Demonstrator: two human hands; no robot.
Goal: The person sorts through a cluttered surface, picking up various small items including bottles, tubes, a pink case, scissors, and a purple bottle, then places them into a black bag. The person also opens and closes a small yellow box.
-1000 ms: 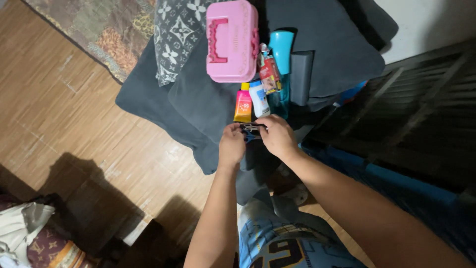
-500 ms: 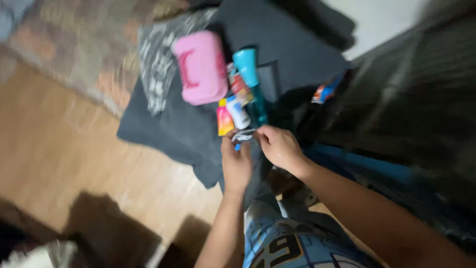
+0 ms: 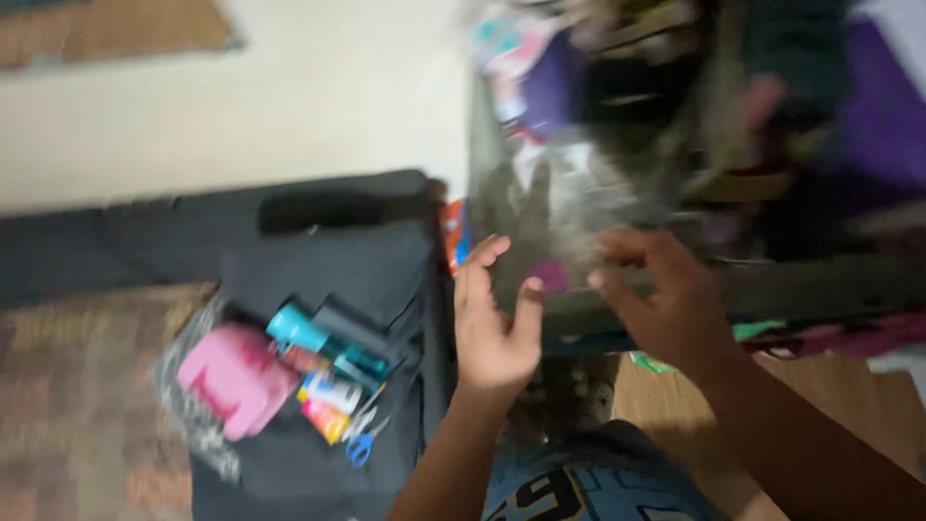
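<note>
The picture is blurred by motion. My left hand (image 3: 497, 328) is raised with its fingers apart and holds nothing. My right hand (image 3: 666, 304) is beside it, fingers loosely spread, at the front of a clear plastic bin (image 3: 579, 193) full of mixed clutter. Both hands are close to or touching the bin's wall; I cannot tell which. A small purple spot (image 3: 552, 278) shows between the hands. Small blue-handled scissors (image 3: 362, 446) lie on the dark grey cloth (image 3: 328, 260) at lower left, away from both hands.
On the cloth lie a pink case (image 3: 236, 381), a teal bottle (image 3: 309, 336) and small tubes (image 3: 328, 405). A patterned rug (image 3: 77, 405) covers the left floor. A pale wall (image 3: 241, 106) is behind. Wooden floor (image 3: 675, 405) shows under my right arm.
The view has swung to the right. Both hands have left the small item held by the tubes and lifted to the clear bin. The scissors now lie on the cloth.
</note>
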